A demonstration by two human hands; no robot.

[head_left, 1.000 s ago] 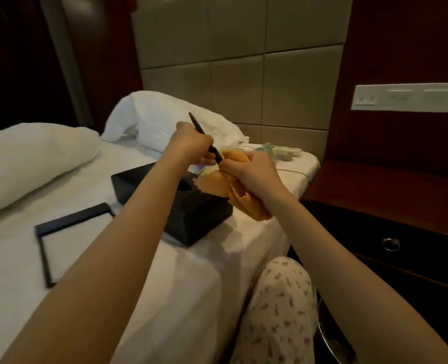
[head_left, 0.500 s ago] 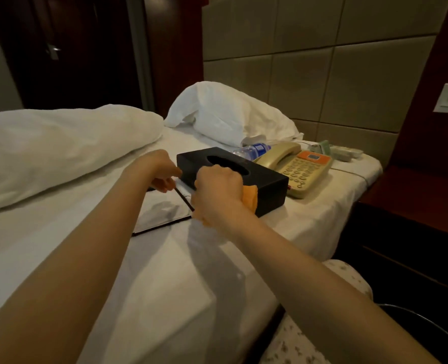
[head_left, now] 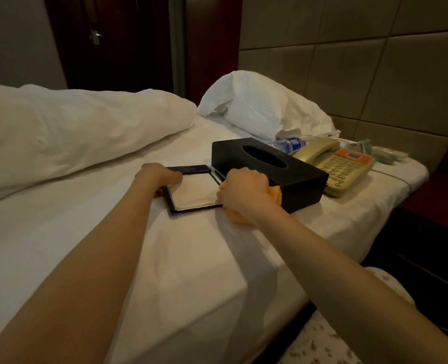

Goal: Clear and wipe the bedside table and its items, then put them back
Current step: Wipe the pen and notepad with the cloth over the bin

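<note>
Items sit along the near edge of the bed (head_left: 91, 232), not on the dark bedside counter (head_left: 438, 198) to the right.

- Notepad tray (head_left: 194, 191): flat black frame with white paper in it, lying on the sheet just left of the black tissue box (head_left: 270, 166). It looks light and stiff. The mattress gives under pressure, so it probably needs steadying by the rim. The paper is loose and would smear or crease, so wipe the frame.
- Left hand (head_left: 162, 177): at the tray's far left corner, fingers (head_left: 174, 178) curled over the rim and holding it down.
- Right hand (head_left: 244, 191): clenched on a bunched orange cloth (head_left: 275, 193), which is soft and will fold into corners. The fist is at the tray's right edge, touching or nearly so, and hard against the tissue box.
- Pen (head_left: 219, 176): slim and dark, lying along the tray's right side just beyond the right knuckles. Likely to roll if the tray tips.
- Telephone (head_left: 346, 166) and water bottle (head_left: 288, 144): behind the box, away from both hands.
</note>
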